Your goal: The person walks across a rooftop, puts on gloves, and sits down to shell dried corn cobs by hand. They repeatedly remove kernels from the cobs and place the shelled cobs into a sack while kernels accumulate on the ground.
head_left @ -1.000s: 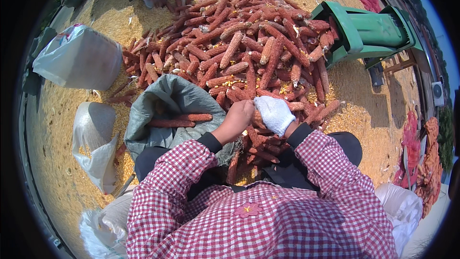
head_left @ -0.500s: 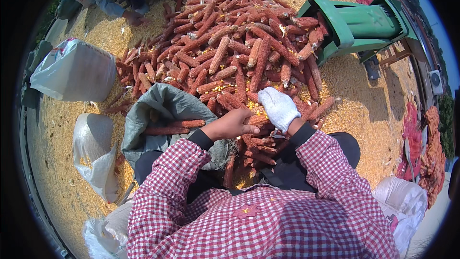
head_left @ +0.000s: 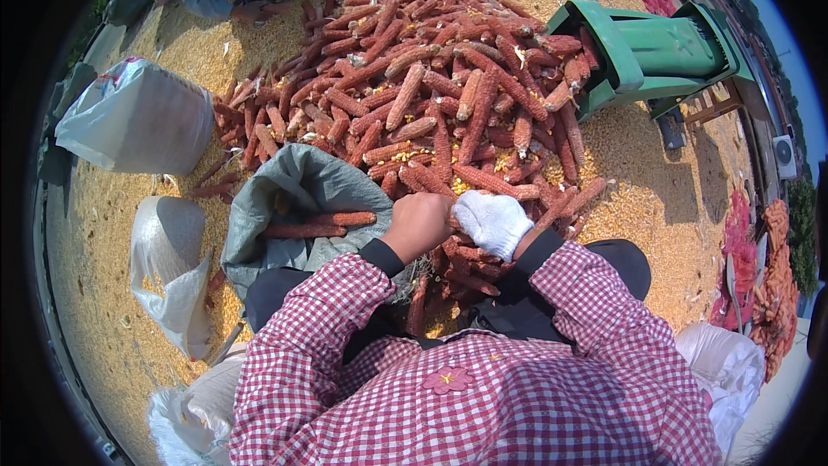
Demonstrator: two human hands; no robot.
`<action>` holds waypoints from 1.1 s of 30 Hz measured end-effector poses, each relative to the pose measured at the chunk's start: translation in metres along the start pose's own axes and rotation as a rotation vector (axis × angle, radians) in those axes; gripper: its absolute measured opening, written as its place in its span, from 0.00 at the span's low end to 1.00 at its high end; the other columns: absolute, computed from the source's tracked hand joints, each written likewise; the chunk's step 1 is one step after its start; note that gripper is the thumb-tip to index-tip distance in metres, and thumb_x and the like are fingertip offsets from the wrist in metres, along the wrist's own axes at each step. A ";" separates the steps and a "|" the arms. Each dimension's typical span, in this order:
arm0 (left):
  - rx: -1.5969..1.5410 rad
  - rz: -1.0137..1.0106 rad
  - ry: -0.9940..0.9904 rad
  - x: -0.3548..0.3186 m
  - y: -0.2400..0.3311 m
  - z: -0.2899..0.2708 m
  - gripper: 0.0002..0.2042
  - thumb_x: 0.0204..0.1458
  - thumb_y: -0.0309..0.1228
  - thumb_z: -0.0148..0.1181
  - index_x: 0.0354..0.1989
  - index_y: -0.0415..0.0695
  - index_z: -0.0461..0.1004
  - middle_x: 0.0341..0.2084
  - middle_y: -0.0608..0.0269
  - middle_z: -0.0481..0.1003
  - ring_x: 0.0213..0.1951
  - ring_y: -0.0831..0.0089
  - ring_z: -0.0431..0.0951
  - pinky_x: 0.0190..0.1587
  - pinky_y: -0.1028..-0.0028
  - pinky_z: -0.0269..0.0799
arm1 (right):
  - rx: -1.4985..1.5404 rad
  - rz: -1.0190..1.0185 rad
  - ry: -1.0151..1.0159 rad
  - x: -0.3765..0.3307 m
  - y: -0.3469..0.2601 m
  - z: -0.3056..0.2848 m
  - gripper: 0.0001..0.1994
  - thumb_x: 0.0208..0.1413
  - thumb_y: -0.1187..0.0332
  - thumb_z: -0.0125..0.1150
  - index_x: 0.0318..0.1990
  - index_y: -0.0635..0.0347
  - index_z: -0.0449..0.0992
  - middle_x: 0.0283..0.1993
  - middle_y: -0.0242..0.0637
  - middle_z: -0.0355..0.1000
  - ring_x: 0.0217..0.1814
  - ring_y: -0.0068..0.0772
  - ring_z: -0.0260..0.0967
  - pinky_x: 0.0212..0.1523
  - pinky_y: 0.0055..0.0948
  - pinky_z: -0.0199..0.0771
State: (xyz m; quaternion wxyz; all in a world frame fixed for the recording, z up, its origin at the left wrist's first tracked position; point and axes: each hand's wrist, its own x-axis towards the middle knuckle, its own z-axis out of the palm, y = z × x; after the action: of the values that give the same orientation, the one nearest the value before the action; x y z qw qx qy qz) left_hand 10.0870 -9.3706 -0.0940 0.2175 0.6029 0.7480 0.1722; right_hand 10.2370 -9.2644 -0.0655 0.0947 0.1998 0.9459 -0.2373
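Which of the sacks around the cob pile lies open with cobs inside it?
The grey-green sack, just beside the bare left hand. Its mouth gapes and two reddish cobs lie inside, while the white sacks further left show none.

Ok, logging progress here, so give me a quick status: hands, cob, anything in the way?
Left hand bare, right hand gloved, both closed on one cob. Grey sack open at left. Cob pile ahead; nothing blocking.

Ground covered in yellow kernels (head_left: 655, 207), red cob heap (head_left: 431, 95), grey sack (head_left: 302, 198), white bags (head_left: 138, 116), green machine (head_left: 655, 56)
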 end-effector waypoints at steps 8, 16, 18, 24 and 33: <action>0.250 0.292 0.204 -0.004 0.002 0.004 0.03 0.43 0.29 0.60 0.24 0.47 0.73 0.18 0.57 0.76 0.22 0.59 0.79 0.24 0.61 0.73 | -0.030 -0.057 -0.012 0.011 0.034 0.054 0.13 0.64 0.59 0.49 0.41 0.60 0.72 0.38 0.46 0.74 0.39 0.47 0.76 0.40 0.43 0.78; 0.166 0.155 0.152 0.007 -0.004 0.007 0.04 0.43 0.31 0.60 0.23 0.46 0.74 0.18 0.56 0.76 0.22 0.57 0.79 0.25 0.59 0.74 | 1.279 0.790 -0.103 0.001 0.003 -0.013 0.18 0.66 0.48 0.46 0.44 0.51 0.72 0.33 0.35 0.69 0.27 0.27 0.68 0.18 0.25 0.66; 0.150 0.070 0.117 0.011 -0.003 0.001 0.05 0.42 0.32 0.62 0.22 0.45 0.75 0.18 0.55 0.76 0.23 0.55 0.80 0.27 0.57 0.74 | 1.324 0.723 -0.061 -0.001 0.017 -0.004 0.17 0.65 0.49 0.47 0.45 0.51 0.72 0.28 0.33 0.69 0.21 0.24 0.66 0.12 0.21 0.60; 0.016 -0.062 0.142 0.009 -0.007 -0.009 0.14 0.44 0.36 0.67 0.29 0.42 0.70 0.22 0.51 0.77 0.28 0.50 0.80 0.30 0.55 0.73 | 1.266 0.675 0.149 -0.001 0.024 -0.026 0.24 0.67 0.53 0.48 0.64 0.56 0.62 0.47 0.43 0.71 0.25 0.33 0.71 0.15 0.29 0.72; -0.050 0.041 0.238 0.005 0.005 -0.009 0.20 0.53 0.41 0.65 0.39 0.40 0.64 0.33 0.46 0.73 0.34 0.48 0.77 0.33 0.54 0.71 | 1.118 0.478 0.055 -0.009 0.024 -0.049 0.17 0.63 0.60 0.58 0.52 0.62 0.73 0.42 0.36 0.74 0.35 0.28 0.74 0.31 0.28 0.77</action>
State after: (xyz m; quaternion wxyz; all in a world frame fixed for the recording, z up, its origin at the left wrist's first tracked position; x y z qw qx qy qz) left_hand 10.0859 -9.3650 -0.0841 0.1384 0.5876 0.7516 0.2657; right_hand 10.2510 -9.2238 -0.0300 0.0017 0.4322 0.6090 -0.6650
